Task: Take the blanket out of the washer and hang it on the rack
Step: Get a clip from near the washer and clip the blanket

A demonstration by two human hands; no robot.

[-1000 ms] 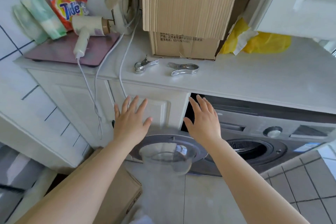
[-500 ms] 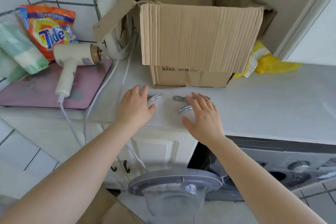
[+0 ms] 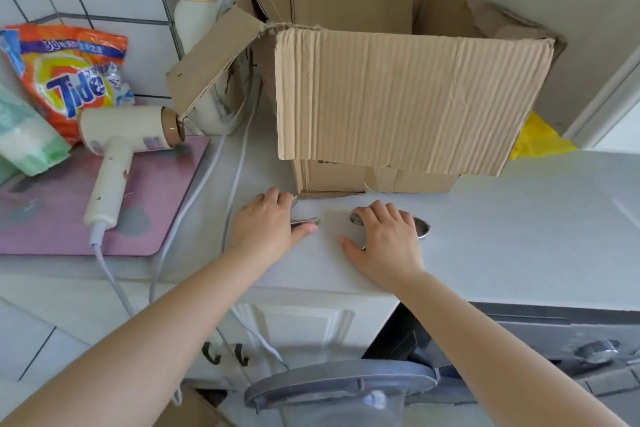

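Observation:
Neither the blanket nor the rack is in view. At the bottom edge the grey washer (image 3: pixel 554 336) sits under the white counter (image 3: pixel 519 236), and its round door (image 3: pixel 339 386) is swung open. Two metal clips lie on the counter in front of a cardboard box. My left hand (image 3: pixel 268 224) curls over the left clip (image 3: pixel 305 220), with the thumb pressed against its end. My right hand (image 3: pixel 384 239) covers the right clip (image 3: pixel 423 229) with bent fingers, and its thumb is spread out on the counter.
A large open cardboard box (image 3: pixel 398 97) stands just behind the hands. To the left are a white hair dryer (image 3: pixel 114 156) on a pink scale (image 3: pixel 149 204), its cables trailing over the counter edge, a Tide bag (image 3: pixel 69 76) and bottles. A yellow bag (image 3: pixel 536 139) lies at the right.
My view rose from the washer door to the counter. Both hands moved up and forward from in front of the cabinet onto the two metal clips, and their fingers bent over them.

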